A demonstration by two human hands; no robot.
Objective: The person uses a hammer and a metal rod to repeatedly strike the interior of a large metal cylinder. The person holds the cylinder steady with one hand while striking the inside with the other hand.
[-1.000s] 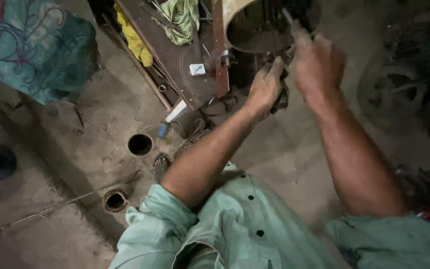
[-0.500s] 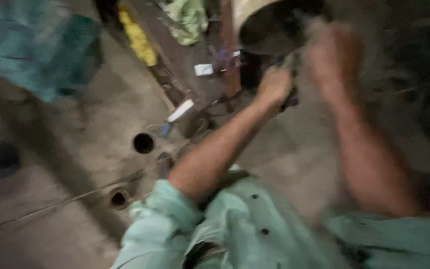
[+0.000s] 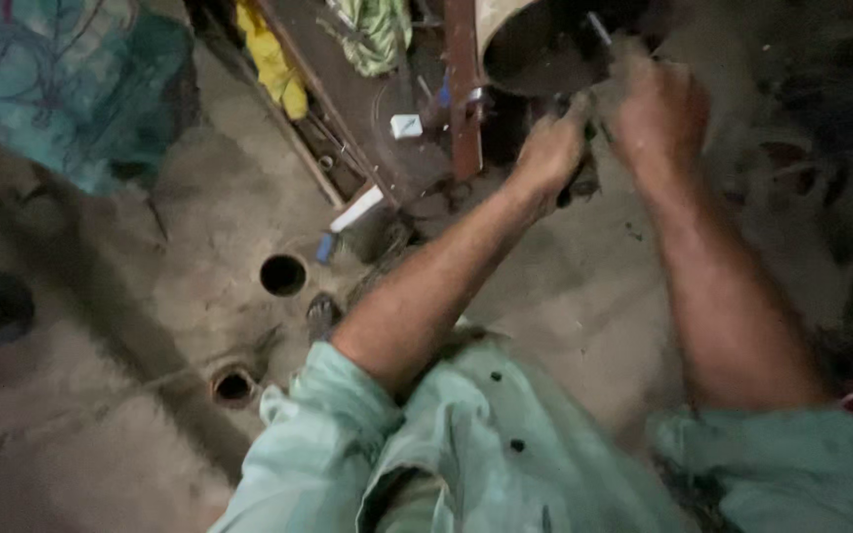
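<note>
2 hands at dark cylinder [image 3: 530, 49]: left hand [image 3: 553, 153] clamps blurred dark part, right hand [image 3: 656, 109] perhaps pinching thin tool.

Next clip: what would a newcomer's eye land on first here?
Two bare forearms run up from pale green sleeves to the left hand and right hand, both working at a dark metal part under a large cylinder at top centre; blur hides the grips. On the dusty floor to the left are two round holes, with a yellow cloth above.
</note>
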